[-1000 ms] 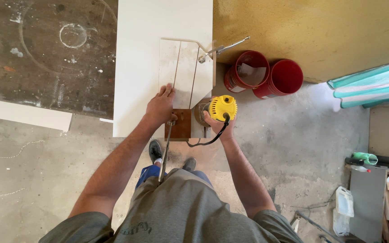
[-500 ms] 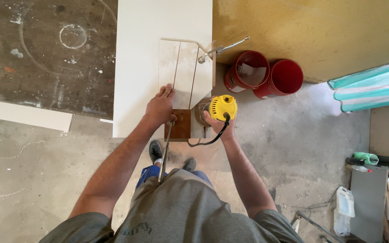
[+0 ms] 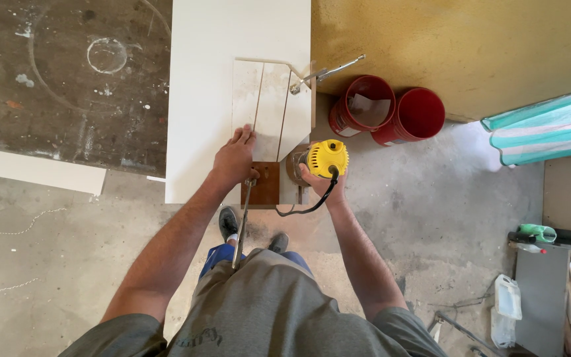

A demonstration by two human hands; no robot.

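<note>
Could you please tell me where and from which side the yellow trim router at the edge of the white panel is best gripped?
Grip the yellow trim router around its upright, rounded motor body, coming from the near side as the right hand does. The black cord leaves that side, and the white panel lies on the left.

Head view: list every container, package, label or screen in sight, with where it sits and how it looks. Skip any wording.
Left bucket: on the floor by the yellow wall, round, red, pale label on its side, paper inside.
Right bucket: touching the first, round, red, nothing visible inside.
Jug: floor at lower right, squarish, translucent white.
Green bottle: lying at the right edge above a grey board.
No screens or signs in view.
</note>
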